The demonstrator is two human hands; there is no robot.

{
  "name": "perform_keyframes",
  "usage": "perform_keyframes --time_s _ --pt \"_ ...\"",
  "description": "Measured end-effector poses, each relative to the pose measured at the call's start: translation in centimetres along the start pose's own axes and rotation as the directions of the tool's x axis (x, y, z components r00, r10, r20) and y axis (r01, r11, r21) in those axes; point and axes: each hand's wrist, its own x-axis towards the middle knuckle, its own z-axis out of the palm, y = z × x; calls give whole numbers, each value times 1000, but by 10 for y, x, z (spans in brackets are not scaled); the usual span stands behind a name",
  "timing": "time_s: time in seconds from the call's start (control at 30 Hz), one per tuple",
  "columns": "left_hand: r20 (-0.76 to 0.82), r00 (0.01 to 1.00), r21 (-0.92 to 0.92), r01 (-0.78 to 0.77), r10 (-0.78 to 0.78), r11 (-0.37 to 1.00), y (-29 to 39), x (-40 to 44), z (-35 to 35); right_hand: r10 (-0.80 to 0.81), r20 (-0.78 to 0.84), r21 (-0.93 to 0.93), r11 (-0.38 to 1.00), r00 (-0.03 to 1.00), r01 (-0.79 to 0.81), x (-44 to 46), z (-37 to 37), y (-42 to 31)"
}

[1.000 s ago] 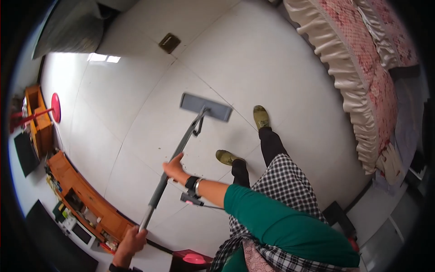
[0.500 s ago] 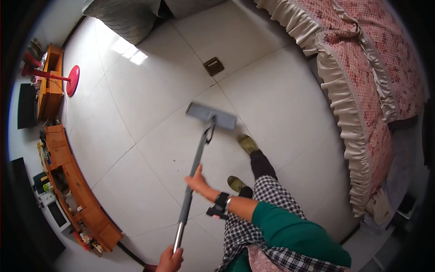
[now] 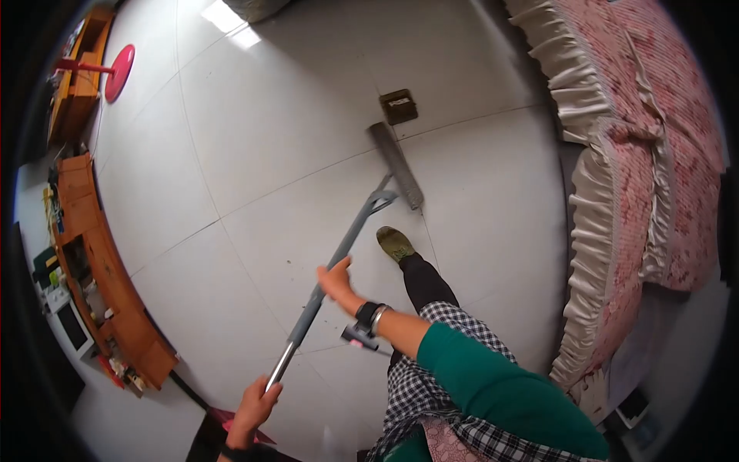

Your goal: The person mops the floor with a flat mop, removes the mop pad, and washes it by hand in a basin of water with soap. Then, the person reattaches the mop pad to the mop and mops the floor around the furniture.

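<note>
A flat mop [image 3: 357,228] with a grey pole slants across the floor. Its long narrow mop head [image 3: 397,166] lies turned along the tile joint, slightly blurred. My right hand [image 3: 336,281] is wrapped around the grey middle of the pole, with a black watch-like band at that wrist. Lower down, my left hand [image 3: 255,403] grips the silver end section of the pole. Just ahead of the mop head is a small dark square object [image 3: 399,106] on the floor. One olive shoe [image 3: 394,242] shows close to the mop head.
On the right stands a bed with a pink quilted, ruffled cover [image 3: 616,231]. Orange-brown wooden cabinets [image 3: 115,285] line the left wall, near a red round-based stand [image 3: 119,73]. Part of a grey cushion-like thing [image 3: 258,6] shows at the top. Pale tiles [image 3: 269,138] cover the floor.
The mop head has swung from lying crosswise to nearly lengthwise and shifted right, closer to the dark square. The view has moved too. Both hands still hold the pole.
</note>
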Motion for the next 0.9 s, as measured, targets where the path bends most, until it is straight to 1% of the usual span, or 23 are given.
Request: perform_keyframes --time_s 0.03,0.07,0.1,0.13,0.17,0.2,0.23,0.27,0.33,0.37,0.4,0.43,0.47,0.5,0.53,0.57,0.6,0.63,0.67,0.73,0.83,0.87,0.9 --pt "21 991 -29 133 -132 991 -6 -22 -10 -26 58 -9 1000 998 27 -19 21 1" --pt "53 966 -198 257 -251 946 -7 -47 -12 -53 121 -18 998 991 55 -38 40 -3" --pt "37 979 -158 203 -200 966 -4 -69 -13 -60 196 -71 995 979 75 -50 62 -4" --pt "84 978 -347 210 -193 914 -19 -86 -8 -64 272 -119 988 960 99 -61 79 -7" --pt "-63 988 -231 121 -139 965 -2 -103 -6 -53 303 -127 987 952 95 -73 83 -20" --pt "-202 977 -95 52 -70 994 18 -121 1 12 442 -87 996 897 30 -85 90 -34" --pt "-178 979 -323 39 -101 946 31 -129 5 63 572 -56 998 818 -38 -93 95 -47" --pt "-227 969 -289 29 -98 957 57 -135 1 64 597 -60 998 800 -35 -96 103 -50" --pt "-366 920 -315 16 -137 949 54 -139 13 -167 643 256 967 748 -4 -99 108 -55" --pt "-442 895 -204 -28 -67 979 65 -140 11 -165 643 250 968 748 0 -95 107 -61" --pt "-448 893 -220 -65 -42 973 60 -136 15 -71 735 348 893 674 -286 -87 103 -68" --pt "-354 922 -438 -17 -155 899 53 -128 19 -14 821 393 740 571 -546 -78 94 -80" --pt "-235 941 -630 42 -242 775 50 -118 22 -14 813 392 752 582 -530 -73 84 -94" --pt "-232 946 -640 26 -226 768 51 -102 24 -14 807 427 704 590 -567 -68 73 -109" --pt "29 987 -844 110 -160 525 61 -81 23 -14 801 460 653 598 -602 -59 63 -123" --pt "263 965 -934 257 -12 247 72 -61 23 -48 780 504 639 624 -581 -43 56 -131" --pt "249 967 -947 235 42 219 78 -42 27 -79 759 544 621 646 -564 -26 50 -138" --pt "233 968 -959 212 96 190 84 -22 29 -77 679 567 686 730 -456 -7 43 -146" --pt "204 970 -960 173 132 219 90 -1 27 -91 591 573 747 802 -337 14 36 -158" --pt "151 970 -945 85 189 317 104 41 15 -142 285 515 857 948 -27 45 23 -186" --pt "36 985 -824 -67 170 562 136 96 3 -292 1 127 949 956 289 103 -5 -211" --pt "37 984 -827 -69 176 557 147 106 6 -343 -95 -15 939 934 343 105 -14 -227" --pt "42 979 -852 -69 199 519 158 112 12 -344 -95 -20 939 934 343 119 -20 -237"
